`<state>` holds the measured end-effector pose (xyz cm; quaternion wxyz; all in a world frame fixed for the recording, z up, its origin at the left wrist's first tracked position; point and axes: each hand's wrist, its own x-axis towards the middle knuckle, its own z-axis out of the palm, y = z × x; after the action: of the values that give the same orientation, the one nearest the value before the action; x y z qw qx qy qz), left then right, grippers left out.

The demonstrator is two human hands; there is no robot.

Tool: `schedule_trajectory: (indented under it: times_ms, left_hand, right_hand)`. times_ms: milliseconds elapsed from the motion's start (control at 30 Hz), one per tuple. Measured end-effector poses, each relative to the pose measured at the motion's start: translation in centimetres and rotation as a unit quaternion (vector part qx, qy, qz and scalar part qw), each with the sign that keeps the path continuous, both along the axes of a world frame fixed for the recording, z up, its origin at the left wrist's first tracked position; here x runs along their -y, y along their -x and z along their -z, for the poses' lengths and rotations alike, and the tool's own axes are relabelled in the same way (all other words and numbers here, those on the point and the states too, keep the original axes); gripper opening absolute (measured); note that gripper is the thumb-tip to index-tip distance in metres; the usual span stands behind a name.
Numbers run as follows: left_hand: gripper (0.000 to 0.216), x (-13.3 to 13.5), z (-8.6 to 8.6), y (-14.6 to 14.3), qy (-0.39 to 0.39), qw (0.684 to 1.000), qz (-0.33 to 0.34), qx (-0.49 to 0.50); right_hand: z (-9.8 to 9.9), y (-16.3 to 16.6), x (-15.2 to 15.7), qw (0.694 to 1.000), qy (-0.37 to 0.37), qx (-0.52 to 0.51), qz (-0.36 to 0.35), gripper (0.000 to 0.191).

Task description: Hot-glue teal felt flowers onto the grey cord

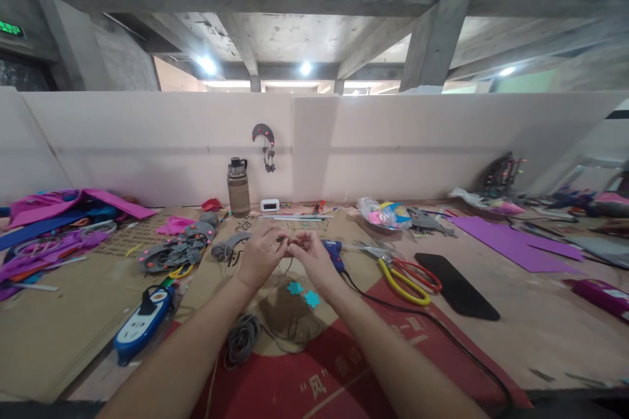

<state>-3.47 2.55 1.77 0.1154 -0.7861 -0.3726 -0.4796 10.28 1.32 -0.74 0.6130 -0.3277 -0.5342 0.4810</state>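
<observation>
Your left hand point(259, 256) and right hand point(315, 260) meet over the middle of the table, fingers curled in and fingertips pinched narrow against each other. Between them they nip a thin strand point(289, 267) that drops towards the cardboard; what else sits in the pinch is too small to tell. Just below your hands lie two flat teal flower shapes point(303, 293), soft-edged like cut foam, side by side on a round brown card disc point(280, 314). Loose loops of fine wire lie across that disc, and a tighter grey coil point(242, 339) lies at its left edge. A glossy red mat point(295, 386) with pale characters lies under your forearms. Beside your right hand is a blue glue gun point(334, 253) with a black cable, then scissors point(405, 275) with one yellow and one red loop handle, then a flat matte black slab point(457, 286). To the left is a smooth blue-and-white power strip point(142, 322). At the back wall stands a smoky, tinted cylindrical bottle point(238, 188) with a dark lid, its contents unclear. Further right, a crinkled clear plastic bag point(382, 212) holds pink, yellow and blue pieces.
</observation>
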Motion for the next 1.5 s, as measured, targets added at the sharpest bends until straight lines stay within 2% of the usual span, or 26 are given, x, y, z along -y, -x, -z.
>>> schedule_trajectory:
  times_ms: [133,200,267,367,467,700,933,1133,1267,1500]
  left_hand:
    - [0.01,0.1,0.1,-0.3,0.045,0.998,0.027,0.034]
    - [0.008,0.1,0.2,-0.4,0.069,0.996,0.018,0.05]
    - [0.008,0.1,0.4,-0.7,0.125,0.988,0.022,0.083]
    - [0.015,0.1,0.6,-1.0,0.25,0.952,0.082,0.159]
    - [0.019,0.2,0.7,-1.3,0.309,0.918,0.136,0.208]
    - [0.017,0.5,0.8,-1.6,0.311,0.915,0.16,0.2]
    - [0.017,1.0,0.3,-1.6,0.249,0.956,0.111,0.106]
    - [0.017,1.2,0.3,-1.6,0.236,0.965,0.087,0.081]
    - [0.016,1.4,0.1,-1.9,0.275,0.948,0.092,0.134]
    - [0.018,1.4,0.1,-2.3,0.351,0.894,0.115,0.254]
  right_hand:
    - [0.2,-0.2,-0.3,0.999,0.016,0.031,0.033,0.024]
    - [0.0,-0.7,-0.3,0.996,-0.001,0.064,0.055,0.019]
    - [-0.3,-1.1,-0.1,0.992,-0.024,0.096,0.08,0.016]
    - [-0.7,-1.4,0.1,0.981,-0.052,0.146,0.117,0.015]
    - [-0.8,-1.7,0.2,0.967,-0.072,0.193,0.152,0.014]
    - [-1.1,-2.3,0.5,0.947,-0.097,0.24,0.19,0.013]
    - [-1.3,-2.4,0.6,0.934,-0.133,0.263,0.203,0.015]
    - [-1.6,-2.3,0.9,0.92,-0.161,0.295,0.2,0.017]
    - [-1.4,-2.3,0.9,0.912,-0.161,0.314,0.209,0.016]
    - [-1.2,-2.2,1.3,0.915,-0.155,0.313,0.202,0.01]
